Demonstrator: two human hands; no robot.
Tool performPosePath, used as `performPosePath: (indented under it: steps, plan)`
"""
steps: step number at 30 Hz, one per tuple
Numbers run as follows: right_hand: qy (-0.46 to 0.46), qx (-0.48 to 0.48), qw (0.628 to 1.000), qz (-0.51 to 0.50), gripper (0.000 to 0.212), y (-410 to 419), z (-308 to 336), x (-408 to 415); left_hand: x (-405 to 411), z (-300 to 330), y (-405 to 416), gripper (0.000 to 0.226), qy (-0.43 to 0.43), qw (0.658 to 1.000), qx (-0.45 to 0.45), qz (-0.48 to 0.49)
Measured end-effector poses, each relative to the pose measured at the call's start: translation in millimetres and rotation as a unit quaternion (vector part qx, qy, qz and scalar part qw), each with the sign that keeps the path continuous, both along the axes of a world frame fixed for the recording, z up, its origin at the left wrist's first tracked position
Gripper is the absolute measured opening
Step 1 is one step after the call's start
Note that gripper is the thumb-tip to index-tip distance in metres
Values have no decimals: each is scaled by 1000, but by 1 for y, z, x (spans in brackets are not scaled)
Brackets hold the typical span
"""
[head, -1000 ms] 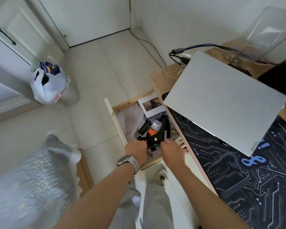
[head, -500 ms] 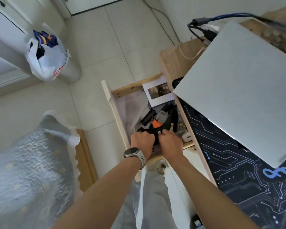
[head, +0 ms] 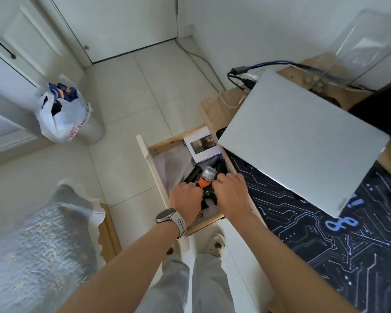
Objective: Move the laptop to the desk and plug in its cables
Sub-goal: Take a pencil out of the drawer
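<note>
Compared with half a second earlier, the camera view has lifted and widened: the door at 12 o'clock and the clear plastic sheet at 1 o'clock are back in view, and both hands sit slightly farther into the open drawer.

The closed silver laptop lies at 2 o'clock on the wooden desk, its near corner overlapping the circuit-pattern desk mat. The blue and black cables lie just beyond the laptop's far-left corner at 1 o'clock; whether any is plugged in cannot be determined.

The left hand, wearing a wristwatch, has its fingers curled down among the black items in the drawer; the object held cannot be identified. The right hand is likewise curled over the drawer contents beside an orange-and-silver item; its hold cannot be confirmed.

Edges: the drawer projects from the desk's left side toward 9 o'clock, and the right hand is close to the desk edge. A photo booklet lies at the drawer's far end. Open tiled floor runs from 10 to 12 o'clock. A bagged bin stands at 10 o'clock, a bed at 8 o'clock.
</note>
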State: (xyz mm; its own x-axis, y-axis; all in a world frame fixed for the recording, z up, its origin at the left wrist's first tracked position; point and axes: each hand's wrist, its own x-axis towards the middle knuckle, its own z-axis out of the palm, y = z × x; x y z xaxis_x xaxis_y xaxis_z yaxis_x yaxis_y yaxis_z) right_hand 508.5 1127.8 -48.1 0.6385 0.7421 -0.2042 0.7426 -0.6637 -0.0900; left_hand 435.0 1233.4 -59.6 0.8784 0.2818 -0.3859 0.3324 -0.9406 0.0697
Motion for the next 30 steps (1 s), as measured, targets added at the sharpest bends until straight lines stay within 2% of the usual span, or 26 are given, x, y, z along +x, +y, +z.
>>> performPosePath:
  steps: [4,7,8,9,11,12,13,14,17,19,21,23,26,30]
  plan:
    - [-97,11,995,10,18,3,44,7,-2,40,11,22,-97,993,-61,37]
    - [-173,87,981,-11,26,6,75,11,-1,68,19,20,-119,969,-187,113]
    - [-196,123,972,-37,29,7,86,12,0,74,23,17,-137,940,-261,170]
    - [-214,153,962,-69,28,9,97,12,0,80,26,17,-157,892,-349,242]
    - [-231,193,946,-121,21,13,114,10,-1,94,31,18,-186,762,-504,360]
    - [-225,206,942,-136,19,16,118,8,0,101,32,18,-188,711,-556,388]
    - [-205,220,942,-148,17,18,119,5,0,107,34,19,-186,684,-584,396]
    - [-175,238,942,-158,16,21,119,1,0,111,35,21,-189,671,-600,393]
    - [-26,322,930,-176,8,26,113,-11,-3,124,38,26,-206,646,-639,363]
    - [79,386,900,-189,5,27,109,-17,-6,131,43,26,-215,640,-650,350]
    - [154,429,862,-222,6,26,104,-23,-11,137,50,24,-223,653,-642,334]
    - [179,429,850,-249,7,29,96,-28,-16,140,60,24,-229,669,-633,317]
    - [158,326,904,-229,6,41,78,-35,-27,139,78,29,-232,689,-614,307]
    - [90,202,959,-177,9,68,54,-53,-43,140,99,26,-251,691,-596,324]
